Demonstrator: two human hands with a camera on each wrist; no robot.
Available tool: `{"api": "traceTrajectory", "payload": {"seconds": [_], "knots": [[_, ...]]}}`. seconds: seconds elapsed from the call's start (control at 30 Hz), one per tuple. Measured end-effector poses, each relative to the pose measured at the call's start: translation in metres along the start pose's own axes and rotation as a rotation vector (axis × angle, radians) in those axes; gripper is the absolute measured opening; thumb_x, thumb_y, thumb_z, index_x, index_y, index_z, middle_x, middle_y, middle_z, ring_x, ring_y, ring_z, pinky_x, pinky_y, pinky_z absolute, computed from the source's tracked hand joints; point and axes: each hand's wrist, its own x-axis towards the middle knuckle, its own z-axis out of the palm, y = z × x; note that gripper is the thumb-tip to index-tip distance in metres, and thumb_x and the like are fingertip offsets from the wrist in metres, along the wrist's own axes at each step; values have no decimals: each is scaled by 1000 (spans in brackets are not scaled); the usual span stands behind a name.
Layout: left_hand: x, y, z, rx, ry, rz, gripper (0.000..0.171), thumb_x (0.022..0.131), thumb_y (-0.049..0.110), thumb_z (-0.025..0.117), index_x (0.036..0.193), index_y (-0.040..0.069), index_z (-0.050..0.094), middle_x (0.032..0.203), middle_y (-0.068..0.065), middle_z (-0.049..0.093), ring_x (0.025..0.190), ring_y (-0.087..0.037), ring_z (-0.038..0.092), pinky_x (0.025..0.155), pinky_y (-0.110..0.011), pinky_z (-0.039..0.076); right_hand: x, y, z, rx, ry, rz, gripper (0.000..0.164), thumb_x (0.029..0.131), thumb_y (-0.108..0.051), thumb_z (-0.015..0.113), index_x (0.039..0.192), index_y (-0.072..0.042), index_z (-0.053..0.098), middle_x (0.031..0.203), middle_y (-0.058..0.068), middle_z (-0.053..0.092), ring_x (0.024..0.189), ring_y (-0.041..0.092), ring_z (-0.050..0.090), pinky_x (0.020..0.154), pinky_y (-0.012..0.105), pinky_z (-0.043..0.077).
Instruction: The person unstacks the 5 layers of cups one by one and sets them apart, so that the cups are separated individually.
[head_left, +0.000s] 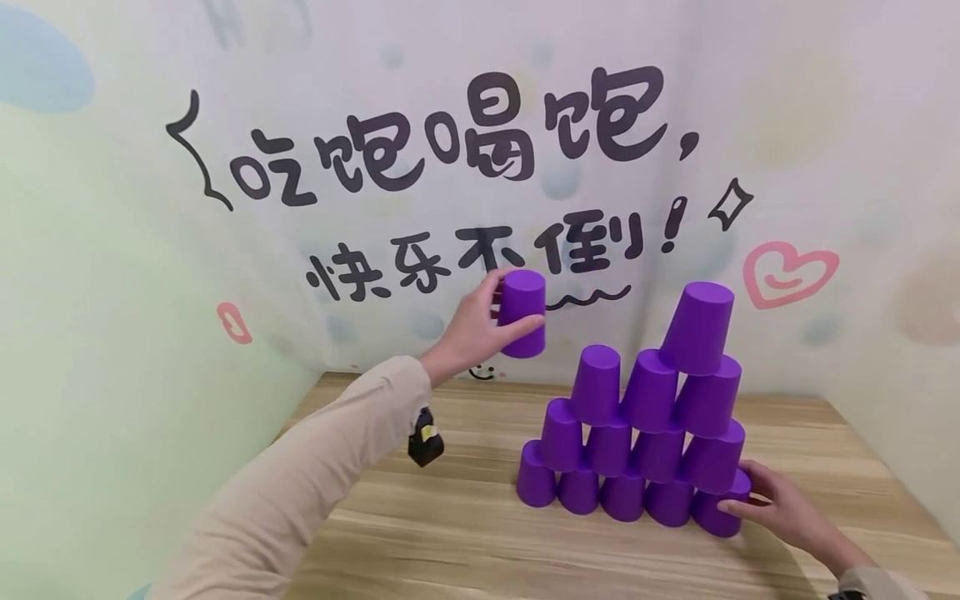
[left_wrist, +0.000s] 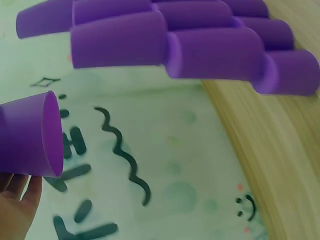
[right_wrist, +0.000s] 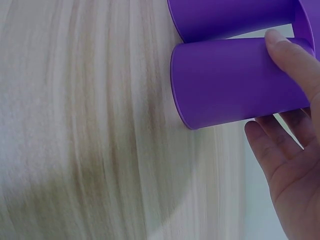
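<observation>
My left hand [head_left: 474, 327] grips a purple cup [head_left: 517, 304] in the air, left of the stack's top, thumb across its front and fingers behind. This cup is upside down; its open rim shows in the left wrist view. A stepped stack of upside-down purple cups [head_left: 622, 497] stands on the table, with a single top cup [head_left: 697, 329] at the right of its highest row. Down at the right end of the bottom row, my right hand [head_left: 783, 504] is around the end cup [right_wrist: 225, 85], thumb on one side, fingers on the other.
The stack stands on a wood-grain table [head_left: 420, 533], right of its middle. Behind it hangs a pale backdrop [head_left: 420, 75] with black lettering and a pink heart. A small black device [head_left: 426, 442] hangs at my left wrist, under the beige sleeve [head_left: 300, 475].
</observation>
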Motion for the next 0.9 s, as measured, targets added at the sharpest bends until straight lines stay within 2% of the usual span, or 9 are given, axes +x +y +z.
{"api": "traceTrajectory", "payload": {"seconds": [0.17, 0.27, 0.33, 0.4, 0.5, 0.63, 0.73, 0.8, 0.9], "knots": [[-15, -17, -14, 11, 25, -46, 61, 76, 27, 69, 127, 13, 38, 111, -6, 53, 94, -19, 55, 77, -32, 49, 0, -1, -2, -20, 5, 13, 43, 72, 7, 66, 112, 4, 48, 99, -26, 52, 85, -6, 54, 63, 19, 50], [-26, -26, -22, 6, 44, -64, 60, 76, 23, 69, 127, 10, 39, 111, -10, 53, 96, -23, 55, 80, -36, 48, 1, -1, -1, -22, 0, 10, 43, 73, 6, 66, 110, 12, 46, 99, -25, 52, 86, -6, 54, 63, 20, 51], [-35, -27, -25, 0, 54, -82, 59, 77, 18, 69, 126, 6, 39, 111, -14, 53, 97, -27, 54, 81, -38, 48, 1, -2, -1, -19, 0, 13, 42, 73, 5, 66, 111, 6, 48, 99, -25, 53, 86, -6, 54, 64, 20, 51], [-44, -28, -28, 0, 59, -105, 58, 77, 15, 68, 126, 3, 39, 112, -18, 52, 99, -29, 53, 83, -40, 47, 0, -2, 0, -12, 4, 17, 43, 73, 4, 67, 111, -5, 50, 99, -25, 53, 86, -6, 54, 64, 20, 51], [-57, -37, -30, 6, 81, -136, 58, 78, 11, 67, 126, -1, 38, 114, -21, 51, 102, -32, 50, 85, -42, 45, 0, -2, 1, 5, -1, 4, 45, 73, 5, 66, 112, -10, 50, 99, -24, 53, 86, -5, 54, 65, 19, 50], [-71, -81, -28, 6, 138, -157, 61, 78, 16, 68, 128, 1, 37, 115, -19, 50, 103, -31, 50, 86, -43, 44, 1, -1, 1, 25, -9, -31, 43, 73, 8, 65, 112, 0, 49, 101, -23, 54, 87, -5, 54, 66, 18, 50], [-81, -115, -25, 24, 189, -188, 63, 78, 22, 69, 129, 5, 36, 116, -17, 50, 105, -29, 50, 88, -42, 43, 0, -1, 1, 23, 6, -20, 47, 72, 8, 66, 112, -12, 50, 99, -22, 55, 87, -5, 54, 66, 17, 49], [-88, -132, -23, 51, 223, -218, 63, 78, 22, 68, 129, 5, 36, 117, -16, 50, 105, -29, 50, 88, -43, 42, 0, 0, 2, 15, 13, -19, 49, 72, 7, 66, 112, -17, 49, 98, -23, 55, 87, -5, 54, 66, 17, 49], [-100, -152, -20, 80, 271, -262, 61, 78, 22, 68, 128, 6, 36, 118, -16, 49, 106, -29, 49, 89, -44, 41, 0, 0, 1, 11, 16, -28, 48, 72, 8, 66, 112, -14, 50, 99, -22, 55, 87, -5, 54, 66, 16, 49]]}}
